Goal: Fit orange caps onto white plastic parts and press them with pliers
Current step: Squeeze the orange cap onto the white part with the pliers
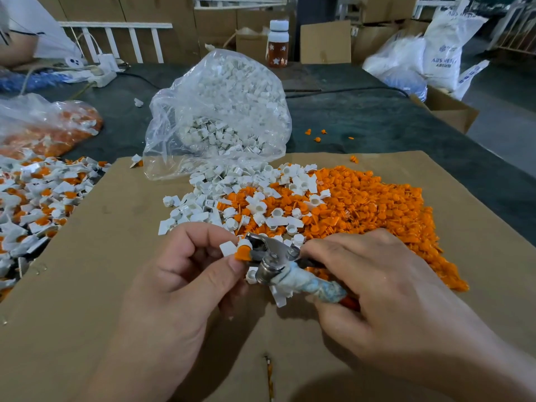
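My left hand (185,271) pinches a white plastic part (229,247) with an orange cap (242,253) seated on it. My right hand (374,274) grips the pliers (271,258) by their tape-wrapped handles. The metal jaws are closed around the cap and the white part. Just beyond my hands a heap of loose orange caps (377,207) spreads to the right on the cardboard sheet (116,285), and loose white parts (220,198) lie mixed in on its left side.
A clear bag of white parts (220,111) stands behind the heaps. Assembled white-and-orange pieces (37,195) pile up at the left, with another bag of them (49,126) behind. A bottle (278,43), cardboard boxes and white sacks (435,53) stand at the table's far side.
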Tool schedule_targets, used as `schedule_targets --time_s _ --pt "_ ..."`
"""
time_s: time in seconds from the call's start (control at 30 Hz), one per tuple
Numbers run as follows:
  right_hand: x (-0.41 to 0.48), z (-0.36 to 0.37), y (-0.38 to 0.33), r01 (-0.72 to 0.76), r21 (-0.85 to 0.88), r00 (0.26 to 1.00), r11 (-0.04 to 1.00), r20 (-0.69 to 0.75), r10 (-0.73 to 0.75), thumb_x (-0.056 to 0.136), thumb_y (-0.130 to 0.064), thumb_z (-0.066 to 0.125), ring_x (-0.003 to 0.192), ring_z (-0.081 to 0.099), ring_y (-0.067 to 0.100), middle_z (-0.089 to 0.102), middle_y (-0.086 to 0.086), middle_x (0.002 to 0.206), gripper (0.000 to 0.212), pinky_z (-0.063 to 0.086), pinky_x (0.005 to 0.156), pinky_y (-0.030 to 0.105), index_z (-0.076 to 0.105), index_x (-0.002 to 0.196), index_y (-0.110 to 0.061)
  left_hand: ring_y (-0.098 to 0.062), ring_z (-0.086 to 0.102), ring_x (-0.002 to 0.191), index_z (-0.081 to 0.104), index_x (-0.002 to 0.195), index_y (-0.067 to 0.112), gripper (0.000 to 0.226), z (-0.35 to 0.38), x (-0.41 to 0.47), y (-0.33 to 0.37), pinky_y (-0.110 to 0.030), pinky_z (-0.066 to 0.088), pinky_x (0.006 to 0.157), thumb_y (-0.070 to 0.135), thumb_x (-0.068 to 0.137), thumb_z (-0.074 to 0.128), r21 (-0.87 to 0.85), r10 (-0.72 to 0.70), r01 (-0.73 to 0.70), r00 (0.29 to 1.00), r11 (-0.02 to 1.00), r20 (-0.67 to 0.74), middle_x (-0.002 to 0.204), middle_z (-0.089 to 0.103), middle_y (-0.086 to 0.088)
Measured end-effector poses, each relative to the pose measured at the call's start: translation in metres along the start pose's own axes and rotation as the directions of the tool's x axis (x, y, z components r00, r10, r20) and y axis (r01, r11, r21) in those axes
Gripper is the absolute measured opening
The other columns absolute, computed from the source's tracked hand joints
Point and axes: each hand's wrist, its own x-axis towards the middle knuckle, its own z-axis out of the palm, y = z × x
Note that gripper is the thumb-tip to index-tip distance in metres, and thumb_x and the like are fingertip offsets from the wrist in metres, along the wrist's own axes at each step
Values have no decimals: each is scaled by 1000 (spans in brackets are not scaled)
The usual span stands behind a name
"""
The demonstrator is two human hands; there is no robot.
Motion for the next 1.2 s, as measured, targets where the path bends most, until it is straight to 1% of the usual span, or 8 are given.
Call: schedule_targets --time_s 0.3,0.4,0.5,0.57,0.7,0.87,1.07,1.2 --pt "0 5 2 12 -32 1000 999 5 -12 82 -41 46 82 56 8 65 -11 96 47 48 77 36 63 120 -20 -15 61 54 72 86 28 17 -5 0 -5 -23 47 44 32 70 71 58 47 -51 997 997 63 64 62 -1" --pt "1 8 3 12 -64 1000 998 2 -12 86 -51 44 74 58 11 63 -10 85 44 49 66 31 67 110 -22 -17 61 55 72 90 28 19 -6 -2 -6 -25 48 46 37 73 72 110 55 -64 995 992 89 67 62 -3" --pt "1 11 5 5 -121 1000 993 -22 -8 85 -59 40 63 52 10 56 -11 75 46 35 56 23 68 94 -25 -17 61 55 72 90 29 20 -4 -3 -8 -25 48 47 38 73 72 112 50 -61 994 992 94 67 62 -4" --pt "2 12 4 10 -150 999 989 -46 -17 84 -62 37 57 48 10 52 -11 68 46 30 53 23 66 82 -26 -17 61 54 72 89 29 19 -3 -3 -8 -24 48 46 38 72 72 103 48 -58 994 993 95 66 62 -6" --pt "2 12 1 21 -140 998 990 -54 -29 84 -61 35 53 47 13 49 -10 63 46 32 47 25 61 73 -25 -17 61 53 73 86 28 19 -3 -3 -6 -24 48 46 37 70 72 77 43 -50 996 996 84 66 63 -10" --pt "2 12 -1 9 -126 1000 992 -26 -12 82 -59 38 55 46 13 46 -12 63 39 35 46 28 56 71 -26 -17 60 54 73 88 27 19 -4 -4 -4 -25 48 46 36 71 72 67 58 -65 993 996 106 65 62 -9" --pt "1 10 -4 1 -146 998 989 -61 -10 81 -56 39 48 38 9 42 -14 58 33 29 41 25 50 67 -28 -17 62 57 72 89 29 18 -6 -4 -5 -26 50 49 38 74 70 113 51 -64 992 992 116 66 63 -7" --pt "2 12 -6 2 -163 995 987 -101 -18 80 -56 40 47 37 10 38 -15 58 30 25 41 24 38 67 -29 -22 63 57 71 93 27 19 -8 -3 -6 -32 52 50 37 77 69 124 50 -64 993 990 110 68 65 -9"
